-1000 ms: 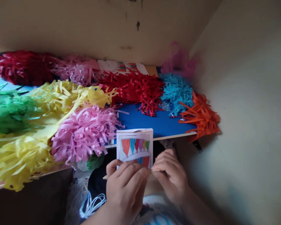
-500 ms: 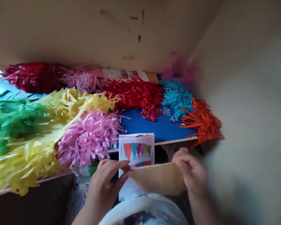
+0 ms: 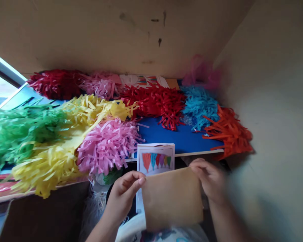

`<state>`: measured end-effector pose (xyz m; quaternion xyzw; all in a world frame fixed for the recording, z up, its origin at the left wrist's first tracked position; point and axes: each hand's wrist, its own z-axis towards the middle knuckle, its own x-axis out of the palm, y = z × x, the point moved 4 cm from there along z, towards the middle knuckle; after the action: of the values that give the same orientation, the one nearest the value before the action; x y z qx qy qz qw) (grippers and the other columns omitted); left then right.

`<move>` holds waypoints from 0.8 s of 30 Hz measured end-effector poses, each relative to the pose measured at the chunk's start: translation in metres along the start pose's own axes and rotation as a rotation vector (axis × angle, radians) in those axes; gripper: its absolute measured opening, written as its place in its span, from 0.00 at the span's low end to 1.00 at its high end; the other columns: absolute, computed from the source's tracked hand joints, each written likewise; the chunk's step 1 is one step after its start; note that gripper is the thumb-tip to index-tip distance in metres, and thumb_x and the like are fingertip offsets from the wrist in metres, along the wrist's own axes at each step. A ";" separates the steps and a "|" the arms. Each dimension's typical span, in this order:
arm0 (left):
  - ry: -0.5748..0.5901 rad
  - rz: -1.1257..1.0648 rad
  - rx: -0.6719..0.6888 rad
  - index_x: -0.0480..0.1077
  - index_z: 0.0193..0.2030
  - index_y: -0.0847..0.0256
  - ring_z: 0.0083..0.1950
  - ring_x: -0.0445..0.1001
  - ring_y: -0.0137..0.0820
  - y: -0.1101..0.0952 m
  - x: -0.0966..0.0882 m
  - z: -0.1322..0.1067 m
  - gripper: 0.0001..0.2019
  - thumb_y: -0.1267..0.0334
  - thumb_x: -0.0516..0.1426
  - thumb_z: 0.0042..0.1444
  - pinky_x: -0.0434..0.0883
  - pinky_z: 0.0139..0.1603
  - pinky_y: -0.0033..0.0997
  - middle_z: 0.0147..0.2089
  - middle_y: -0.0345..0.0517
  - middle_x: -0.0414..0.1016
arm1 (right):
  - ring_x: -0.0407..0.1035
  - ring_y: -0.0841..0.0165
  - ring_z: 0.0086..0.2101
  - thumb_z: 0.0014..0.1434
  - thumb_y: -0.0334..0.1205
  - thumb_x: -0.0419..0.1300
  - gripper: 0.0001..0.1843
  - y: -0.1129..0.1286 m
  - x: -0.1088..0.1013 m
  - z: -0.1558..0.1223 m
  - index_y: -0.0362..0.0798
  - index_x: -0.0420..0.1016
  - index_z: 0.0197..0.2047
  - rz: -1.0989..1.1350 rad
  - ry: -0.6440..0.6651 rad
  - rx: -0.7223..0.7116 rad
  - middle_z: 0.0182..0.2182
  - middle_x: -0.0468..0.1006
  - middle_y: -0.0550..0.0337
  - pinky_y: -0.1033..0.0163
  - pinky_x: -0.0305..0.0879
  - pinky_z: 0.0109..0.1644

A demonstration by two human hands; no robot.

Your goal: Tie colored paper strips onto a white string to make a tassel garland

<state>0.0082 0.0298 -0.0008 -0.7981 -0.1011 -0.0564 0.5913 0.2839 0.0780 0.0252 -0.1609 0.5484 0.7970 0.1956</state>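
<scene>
A plain brown paper envelope or sheet hangs between my two hands, its broad face towards me. My left hand pinches its upper left corner between thumb and fingers. At the upper right corner, my right hand is closed on it too. Behind the brown paper stands a white card printed with a picture of coloured tassels; its lower part is partly hidden by the brown paper.
On the blue table lie fringed paper bundles: pink, yellow, green, red, light blue and orange. A dark box stands at lower left. A wall rises on the right.
The brown paper has tilted from nearly edge-on to facing me, both hands still on it. My view has turned slightly left, so the things on the table appear further right.
</scene>
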 end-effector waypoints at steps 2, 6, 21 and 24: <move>-0.032 0.151 0.085 0.77 0.31 0.62 0.30 0.73 0.28 -0.002 0.001 -0.001 0.12 0.54 0.63 0.53 0.68 0.32 0.21 0.28 0.43 0.77 | 0.74 0.61 0.40 0.61 0.38 0.61 0.06 0.022 0.000 0.007 0.53 0.78 0.42 -0.264 -0.017 -0.122 0.39 0.81 0.57 0.56 0.66 0.46; 0.038 0.341 0.233 0.79 0.35 0.59 0.34 0.78 0.31 -0.007 0.017 -0.004 0.07 0.60 0.61 0.56 0.72 0.36 0.23 0.34 0.46 0.82 | 0.74 0.61 0.44 0.63 0.35 0.60 0.11 0.082 0.032 0.008 0.52 0.76 0.49 -0.378 0.224 -0.432 0.42 0.82 0.56 0.52 0.58 0.53; -0.015 -0.041 -0.049 0.82 0.38 0.61 0.31 0.77 0.33 0.014 0.017 -0.001 0.16 0.50 0.62 0.53 0.75 0.33 0.28 0.32 0.48 0.82 | 0.75 0.72 0.32 0.61 0.34 0.64 0.03 0.087 0.073 0.005 0.51 0.78 0.37 -0.212 0.193 -0.483 0.31 0.83 0.65 0.58 0.58 0.44; -0.040 -0.039 -0.058 0.81 0.38 0.62 0.29 0.76 0.32 0.015 0.018 0.000 0.18 0.49 0.63 0.52 0.75 0.32 0.28 0.31 0.48 0.81 | 0.75 0.72 0.35 0.61 0.33 0.63 0.06 0.087 0.072 -0.001 0.53 0.79 0.39 -0.300 0.123 -0.568 0.34 0.84 0.66 0.58 0.58 0.46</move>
<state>0.0292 0.0276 -0.0107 -0.8139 -0.1268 -0.0548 0.5644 0.1785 0.0584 0.0612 -0.3359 0.2849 0.8692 0.2248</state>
